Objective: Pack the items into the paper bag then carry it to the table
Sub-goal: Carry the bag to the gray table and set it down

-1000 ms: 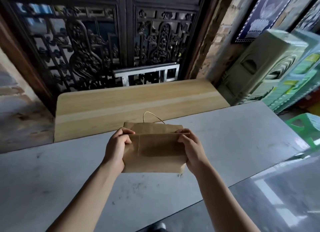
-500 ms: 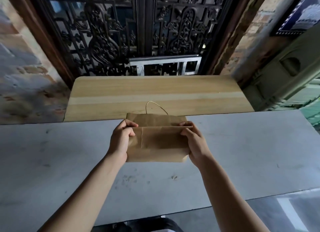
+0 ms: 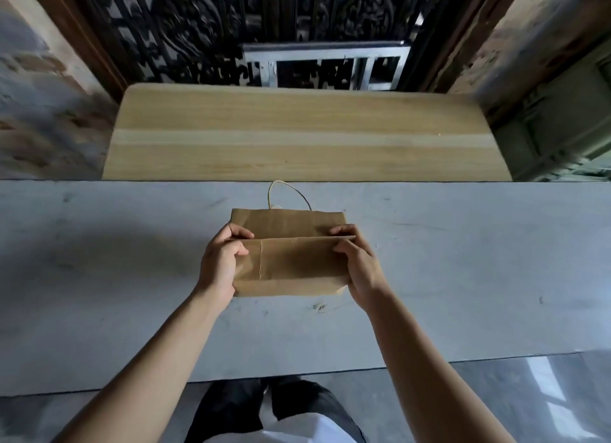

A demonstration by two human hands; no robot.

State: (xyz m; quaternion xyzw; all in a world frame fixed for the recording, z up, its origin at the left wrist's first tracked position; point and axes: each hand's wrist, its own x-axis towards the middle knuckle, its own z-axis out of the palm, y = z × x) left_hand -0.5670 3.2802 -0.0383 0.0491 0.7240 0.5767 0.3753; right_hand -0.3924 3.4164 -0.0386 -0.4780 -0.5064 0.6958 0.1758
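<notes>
A brown paper bag point(image 3: 291, 264) with a thin string handle point(image 3: 287, 191) is held over the grey table point(image 3: 99, 277), its top folded over toward me. My left hand point(image 3: 221, 260) grips the bag's left side, thumb on the folded edge. My right hand point(image 3: 357, 260) grips the right side the same way. What is inside the bag is hidden. Whether the bag's bottom touches the table I cannot tell.
Beyond the grey table lies a light wooden tabletop point(image 3: 297, 135). Behind it stands a dark carved screen point(image 3: 297, 19) with a metal frame point(image 3: 324, 65). Brick walls flank both sides. My legs point(image 3: 274, 406) stand against the table's near edge.
The view has tilted down and swung to face the table squarely. The bag, still held by both hands, now sits over the grey table instead of at its far edge.
</notes>
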